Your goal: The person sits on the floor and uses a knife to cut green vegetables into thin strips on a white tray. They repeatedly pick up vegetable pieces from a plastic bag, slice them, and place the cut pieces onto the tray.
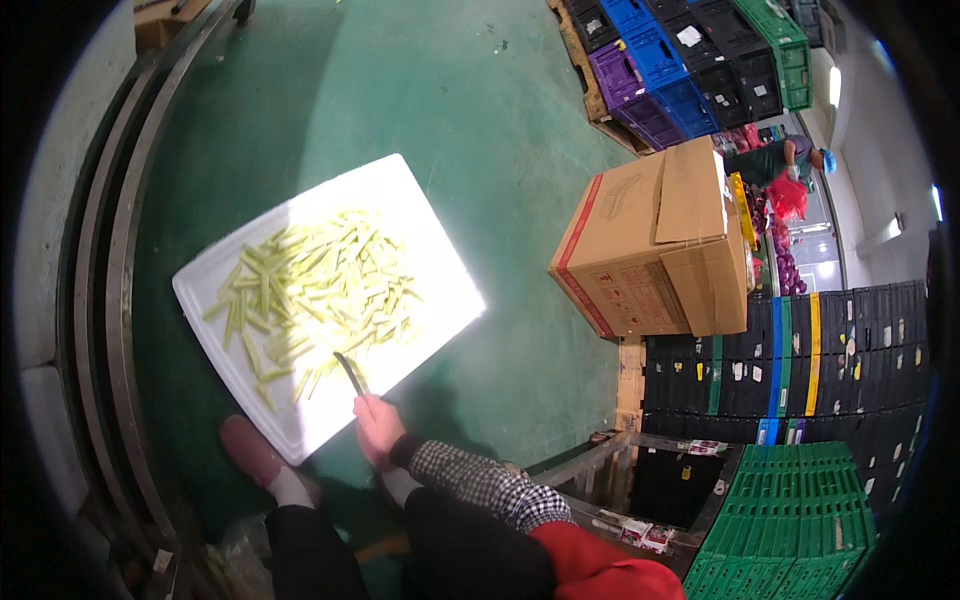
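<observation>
My right hand [377,429], with a checked sleeve behind it, grips a narrow knife [350,374] at the near edge of a white plastic board [401,187]. The blade's tip reaches over the board, close to the nearest pieces. Many pale-green cut vegetable sticks [262,289] lie in a loose heap across the board's middle and left. Bright light washes out much of the board, and its support cannot be made out. My left hand is out of view.
A large cardboard box [630,225] stands to the right. Stacked plastic crates [652,60] rest on a wooden pallet [581,67] beyond. Green crates [780,517] stand at lower right; metal rails [124,300] run along the left. A person [787,157] holds a red bag [787,199] farther off.
</observation>
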A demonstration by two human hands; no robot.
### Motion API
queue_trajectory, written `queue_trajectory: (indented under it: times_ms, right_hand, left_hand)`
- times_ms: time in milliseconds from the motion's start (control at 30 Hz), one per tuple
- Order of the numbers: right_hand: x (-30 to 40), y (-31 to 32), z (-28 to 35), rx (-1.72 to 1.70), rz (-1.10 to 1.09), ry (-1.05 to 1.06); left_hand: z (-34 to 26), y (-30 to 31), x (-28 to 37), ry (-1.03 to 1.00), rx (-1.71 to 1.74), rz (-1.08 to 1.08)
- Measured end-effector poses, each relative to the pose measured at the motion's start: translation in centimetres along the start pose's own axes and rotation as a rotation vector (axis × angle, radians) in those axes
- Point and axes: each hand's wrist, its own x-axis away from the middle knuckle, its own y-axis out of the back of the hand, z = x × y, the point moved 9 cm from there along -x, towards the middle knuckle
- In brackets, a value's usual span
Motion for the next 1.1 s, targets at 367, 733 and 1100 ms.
queue_trajectory:
  times_ms: [367, 733, 1100]
  right_hand:
    - [-1.1, -2.0, -1.6, 0.44, 0.157, -0.087]
    - [-0.1, -1.1, 5.2, 0.192, 0.039, 0.3]
    - [-0.5, -4.0, 5.2, 0.41, 0.215, 0.397]
  left_hand:
    - [-2.8, 11.1, 8.9, -0.156, -0.042, -0.128]
    - [-22.8, 19.8, 6.7, -0.197, 1.344, 0.6]
    - [-28.6, 14.0, -1.1, -0.236, 1.242, 0.369]
